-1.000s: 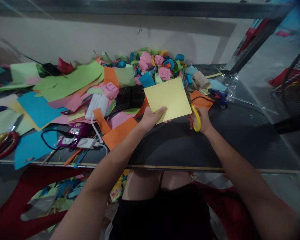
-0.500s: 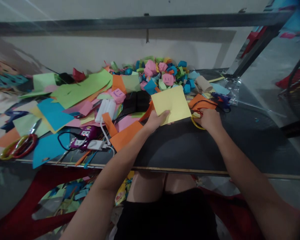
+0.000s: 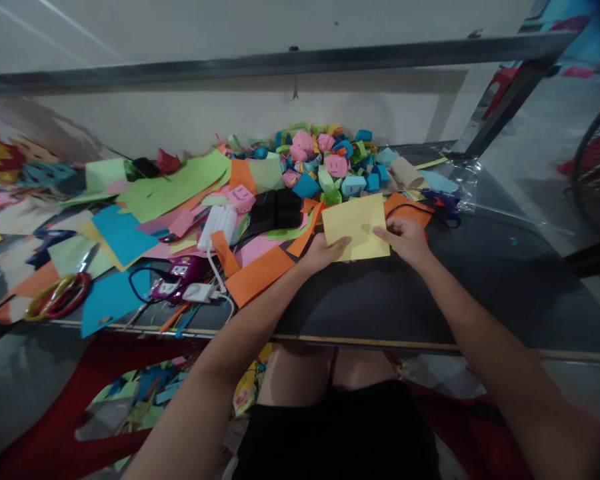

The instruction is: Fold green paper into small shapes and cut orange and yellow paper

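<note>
A sheet of yellow paper (image 3: 356, 223) is held a little above the dark table, between my two hands. My left hand (image 3: 326, 252) is closed on its lower left corner, thumb on top. At the right edge, my right hand (image 3: 405, 241) pinches the sheet with its thumb on the face and the fingers partly hidden. A small bit of red shows just beside the right hand; what it belongs to is mostly covered. Behind the sheet lies a piece of orange paper (image 3: 411, 208).
Folded paper pieces (image 3: 336, 165) are heaped against the wall. Left lie a black case (image 3: 275, 210), orange strips (image 3: 260, 275), a purple power strip (image 3: 183, 277), cables, blue paper (image 3: 113, 303) and red-and-yellow-handled scissors (image 3: 60, 293). A cardboard tube (image 3: 406, 171) and tape dispenser-like blue object (image 3: 443, 201) stand right.
The yellow paper has moved right and slightly down. My right hand, which held yellow-and-red-handled scissors, now grips the sheet's right edge instead. The camera view has shifted slightly.
</note>
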`<state>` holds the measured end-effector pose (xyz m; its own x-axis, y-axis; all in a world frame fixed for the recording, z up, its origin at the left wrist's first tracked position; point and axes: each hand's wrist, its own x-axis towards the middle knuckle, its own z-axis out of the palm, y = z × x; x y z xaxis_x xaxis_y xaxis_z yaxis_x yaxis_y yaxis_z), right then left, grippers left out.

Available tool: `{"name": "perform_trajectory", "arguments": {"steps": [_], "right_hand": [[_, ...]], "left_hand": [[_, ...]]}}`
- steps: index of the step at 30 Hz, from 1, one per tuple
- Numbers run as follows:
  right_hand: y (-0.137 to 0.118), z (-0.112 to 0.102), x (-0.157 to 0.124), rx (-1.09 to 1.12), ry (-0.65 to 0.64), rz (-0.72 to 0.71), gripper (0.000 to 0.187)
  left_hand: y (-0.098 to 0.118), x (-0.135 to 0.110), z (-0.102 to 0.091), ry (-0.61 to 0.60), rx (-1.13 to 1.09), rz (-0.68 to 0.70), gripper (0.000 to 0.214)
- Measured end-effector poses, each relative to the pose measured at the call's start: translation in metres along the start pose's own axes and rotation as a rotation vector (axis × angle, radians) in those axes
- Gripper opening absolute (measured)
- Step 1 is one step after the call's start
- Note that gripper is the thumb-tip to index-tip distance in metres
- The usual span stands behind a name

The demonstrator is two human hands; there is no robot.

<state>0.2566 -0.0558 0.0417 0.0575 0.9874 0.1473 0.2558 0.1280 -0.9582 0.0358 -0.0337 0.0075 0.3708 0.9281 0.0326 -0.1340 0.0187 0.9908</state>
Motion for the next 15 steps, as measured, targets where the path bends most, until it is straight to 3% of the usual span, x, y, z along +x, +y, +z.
{"name": "perform_trajectory", "arguments": {"steps": [8,11,15], "right_hand": [[0.009,0.005,0.001,-0.056,0.097,-0.025,0.060],[0.011,0.000,0.003,-0.110,0.115,-0.054,0.060],[0.017,0.000,0.005,-0.109,0.069,-0.041,0.056]], "left_hand": [[-0.006,0.001,0.000,-0.049,-0.005,-0.009,0.062],[-0.007,0.007,-0.006,0.033,-0.008,0.033,0.065],[-0.009,0.015,-0.013,0.195,0.000,0.091,0.053]]}}
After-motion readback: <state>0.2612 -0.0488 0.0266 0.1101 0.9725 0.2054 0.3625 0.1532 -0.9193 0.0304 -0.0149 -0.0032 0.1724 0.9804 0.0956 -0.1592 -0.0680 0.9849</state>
